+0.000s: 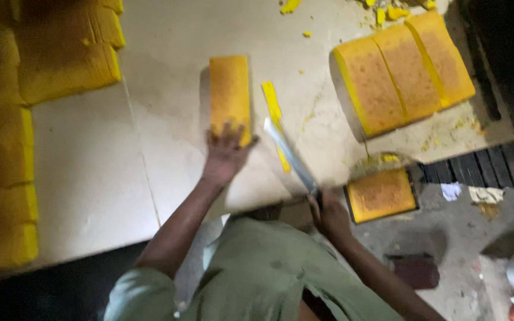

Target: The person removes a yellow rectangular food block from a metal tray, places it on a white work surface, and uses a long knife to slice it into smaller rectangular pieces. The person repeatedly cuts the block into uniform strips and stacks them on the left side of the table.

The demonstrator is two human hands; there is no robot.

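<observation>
One upright yellow spongy rectangular block (229, 95) stands on the pale tabletop (90, 178), and everything below is placed from it. Its long axis runs away from the person, straight up the picture, with its near short end toward the body. The left hand (226, 151) lies flat on that near end, fingers spread and pressing on the block's lower edge, so the hand is splayed over it and not closed round it. The block therefore stretches directly ahead of the left hand, in line with the forearm.

Just right of the block, a thin yellow strip (273, 110) lies on the tabletop, running nearly parallel to the block's long side and close beside it. A long grey-bladed knife (290, 156) crosses the strip's near end; its blade slants from a tip close to the block's lower right corner down and rightward to the handle. The right hand (328, 215) is clamped round that handle, well to the right of and nearer the body than the block. The left hand is thus the one on the block, while the right reaches it only through the blade.

Farther right of the block, three larger yellow slabs (403, 71) lie side by side, touching. Nearer than those, a small dark tray of the same yellow material (382, 195) sits beyond the tabletop's edge. Far left of the block, stacked yellow pieces (60, 53) crowd the tabletop's edge. Yellow crumbs (388, 12) lie beyond the block, up and right.
</observation>
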